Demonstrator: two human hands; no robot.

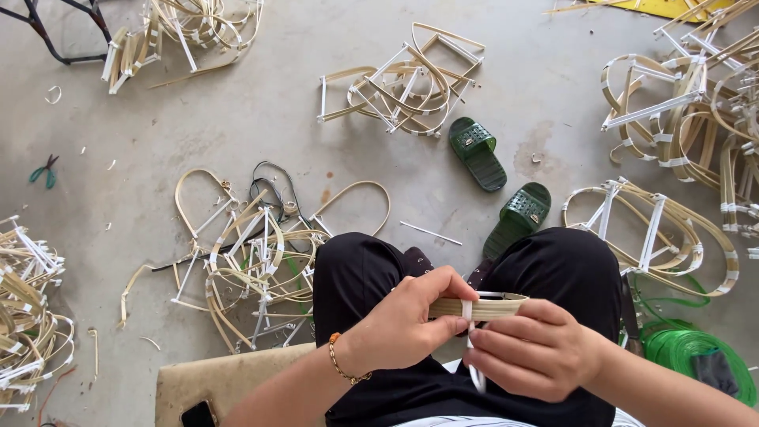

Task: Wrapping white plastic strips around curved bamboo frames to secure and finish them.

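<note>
Gripping the flat bamboo strip bundle point(484, 307) over the lap, the left hand point(399, 328) is clamping it between thumb and fingers. The bundle's long axis is running left to right, toward the right hand point(534, 348), which is pinching a white binding strip point(471, 348) crossing it vertically. Outward, finished bamboo frames point(253, 253) are lying heaped on the concrete floor point(158, 126); a green cord coil point(696, 352) is sitting rightward, beyond two green sandals point(478, 154).

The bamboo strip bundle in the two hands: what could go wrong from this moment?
1. The left hand pinches the bamboo strip bundle only at one end; the flat strips might slide apart.
2. The white band looks thin where the right hand pulls it; it may slip or snap.
3. The strip edges could cut bare fingers.
</note>
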